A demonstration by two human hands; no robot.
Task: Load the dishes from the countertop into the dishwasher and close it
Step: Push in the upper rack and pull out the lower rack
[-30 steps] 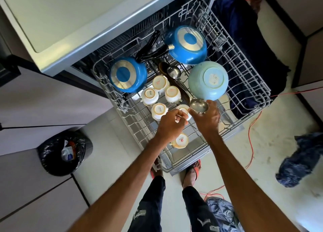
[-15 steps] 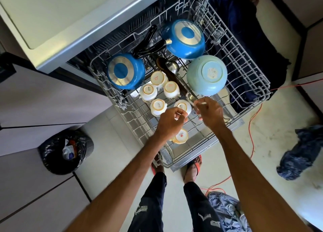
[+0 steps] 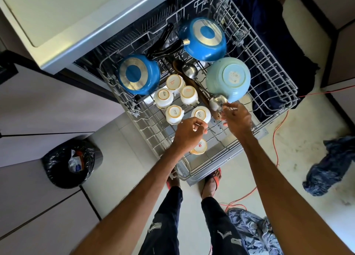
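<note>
While the left hand (image 3: 189, 134) hangs over the near part of the pulled-out dishwasher rack (image 3: 274, 76), its fingers are curled tight. Thumb and forefinger press together just at the near rim of an upturned white cup (image 3: 201, 113). Whether they pinch the cup's handle cannot be told. To its right, the right hand (image 3: 238, 119) has loosely bent fingers whose tips meet the near edge of a steel ladle (image 3: 217, 101); a real grip cannot be made out.

Four more white cups (image 3: 174, 112) stand bottom-up to the left and farther in. Another cup (image 3: 200, 148) shows partly under the left wrist. A wooden spoon (image 3: 194, 85) lies between the cups and the ladle, with a second steel ladle (image 3: 190, 70) at its far end. Just far-right of the hand's ladle sits an inverted pale blue bowl (image 3: 228, 78).

Two blue pans rest bottom-up: the left pan (image 3: 137, 75) at the far left of the rack, and the far pan (image 3: 205, 39) beyond the bowl. Their black handles (image 3: 163, 43) cross between them.

On the floor, a black-bagged bin (image 3: 73, 162) stands to the left, and an orange cable (image 3: 278, 135) and a blue cloth (image 3: 330, 170) lie to the right.
</note>
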